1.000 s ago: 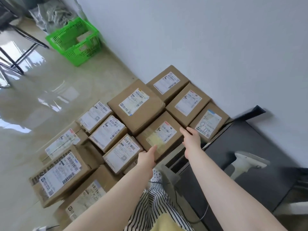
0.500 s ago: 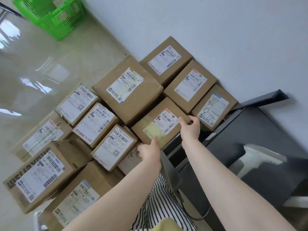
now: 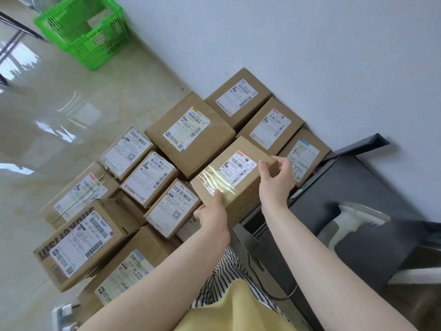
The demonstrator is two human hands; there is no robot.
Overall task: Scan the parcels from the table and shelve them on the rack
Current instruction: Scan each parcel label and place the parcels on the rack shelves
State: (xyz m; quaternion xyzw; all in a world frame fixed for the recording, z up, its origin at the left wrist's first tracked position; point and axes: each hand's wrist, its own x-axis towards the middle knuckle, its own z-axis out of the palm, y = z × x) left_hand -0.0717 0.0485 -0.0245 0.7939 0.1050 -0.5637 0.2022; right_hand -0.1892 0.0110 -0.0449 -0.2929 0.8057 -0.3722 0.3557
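With left hand (image 3: 212, 217) and right hand (image 3: 274, 181) each in a curled grip on opposite ends of the taped parcel (image 3: 235, 174) among the stacked boxes, lift level; keep label up; bring toward scanner (image 3: 350, 223) on the tabletop (image 3: 346, 182).

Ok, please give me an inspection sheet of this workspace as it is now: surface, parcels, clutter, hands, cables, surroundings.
Surface: glossy tiled floor under the parcels; dark table at right.
Job's things: held parcel with taped label, among a pile of labelled parcels against the wall; white scanner lying on the table.
Clutter: green basket on the floor by the wall.
Hands: left hand grips the held parcel's near edge, thumb on top; right hand grips its right corner with curled fingers.
Cables: dark cable beside the table.
Surroundings: plain white wall; rack not seen.
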